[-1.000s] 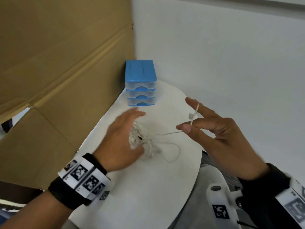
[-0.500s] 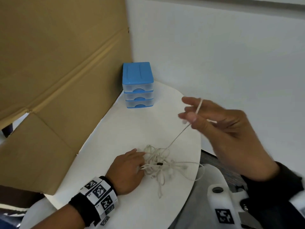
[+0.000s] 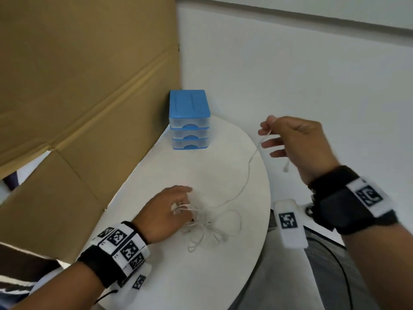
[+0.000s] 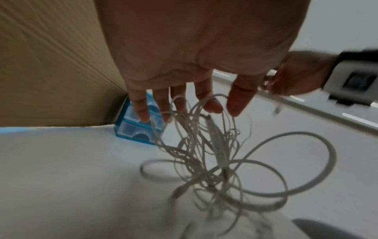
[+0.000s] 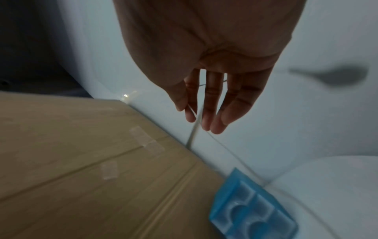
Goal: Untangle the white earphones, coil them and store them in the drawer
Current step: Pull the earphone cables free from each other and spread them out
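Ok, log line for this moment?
left hand: holds earphones tangle | right hand: pinches cord, raised | drawers: closed | stage: untangling

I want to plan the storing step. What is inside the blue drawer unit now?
The drawer unit stands with all three drawers closed. Their clear fronts show nothing I can make out inside. The earphones lie on the table, not inside.

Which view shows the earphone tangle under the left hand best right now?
The left wrist view: the tangle fills the frame, with loops running through the left hand's fingers. The head view shows it small on the white table, with one strand rising to the right hand. The right wrist view shows only that strand.
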### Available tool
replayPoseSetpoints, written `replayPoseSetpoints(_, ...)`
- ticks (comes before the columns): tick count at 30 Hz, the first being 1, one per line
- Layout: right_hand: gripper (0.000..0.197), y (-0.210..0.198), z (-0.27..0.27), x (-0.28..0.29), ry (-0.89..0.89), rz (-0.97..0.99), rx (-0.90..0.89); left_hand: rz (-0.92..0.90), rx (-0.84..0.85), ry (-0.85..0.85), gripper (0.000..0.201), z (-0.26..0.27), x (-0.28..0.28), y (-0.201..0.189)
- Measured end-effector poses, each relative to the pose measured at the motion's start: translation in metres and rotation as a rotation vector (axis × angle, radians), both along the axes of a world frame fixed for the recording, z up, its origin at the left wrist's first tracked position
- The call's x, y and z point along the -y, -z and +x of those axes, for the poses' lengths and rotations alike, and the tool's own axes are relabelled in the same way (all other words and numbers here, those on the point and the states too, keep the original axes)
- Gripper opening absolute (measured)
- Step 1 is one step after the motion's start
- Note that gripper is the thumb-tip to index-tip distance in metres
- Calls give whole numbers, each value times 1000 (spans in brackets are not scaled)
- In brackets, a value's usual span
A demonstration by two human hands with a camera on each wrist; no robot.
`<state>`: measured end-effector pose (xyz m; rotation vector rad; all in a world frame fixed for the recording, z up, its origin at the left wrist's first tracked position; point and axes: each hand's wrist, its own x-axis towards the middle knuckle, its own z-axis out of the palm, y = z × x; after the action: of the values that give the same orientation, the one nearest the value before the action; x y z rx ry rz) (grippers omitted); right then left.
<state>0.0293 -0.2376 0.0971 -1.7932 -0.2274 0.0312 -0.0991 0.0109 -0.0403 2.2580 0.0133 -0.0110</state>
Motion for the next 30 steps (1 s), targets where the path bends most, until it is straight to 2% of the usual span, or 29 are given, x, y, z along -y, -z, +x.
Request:
replayPoseSetpoints(2, 25, 22, 13, -6, 17, -54, -91, -145, -49, -10, 28, -3, 5, -11)
replayPoseSetpoints(4, 27, 43, 21, -9, 32, -104, -170, -197, -61, -29, 39, -6, 3, -14)
replayPoseSetpoints(9, 28, 82, 24, -20, 37, -212, -367, -303, -93, -68, 27, -10, -18, -9)
replayPoseSetpoints(13, 24, 106, 16, -34, 31, -274, -437, -328, -75, -72, 25, -11, -26, -10)
replayPoseSetpoints(16, 18, 123, 6, -41, 91, -405, -341, -340, -53, -79, 22, -11, -30, -9)
replayPoseSetpoints(18, 32, 128, -13, -47, 110, -541, -137, -342, -33, -70, 22, -11, -30, -9)
replayPoseSetpoints(20, 45, 125, -38, -58, -54, -470, 121, -328, -13, -54, 23, -10, -27, -10)
replayPoseSetpoints(22, 52, 121, -57, -70, -362, -415, 275, -328, -1, -34, 24, -10, -24, -10)
replayPoseSetpoints(23, 49, 120, -63, -75, -490, -432, 302, -332, 4, -26, 23, -10, -23, -9)
replayPoseSetpoints(25, 31, 119, -65, -81, -580, -441, 267, -320, 18, -27, 22, -11, -23, -9)
replayPoseSetpoints(27, 15, 118, -64, -82, -574, -394, 224, -325, 23, -29, 25, -12, -23, -10)
replayPoseSetpoints(30, 15, 115, -60, -80, -501, -291, 124, -341, 11, -41, 26, -13, -23, -13)
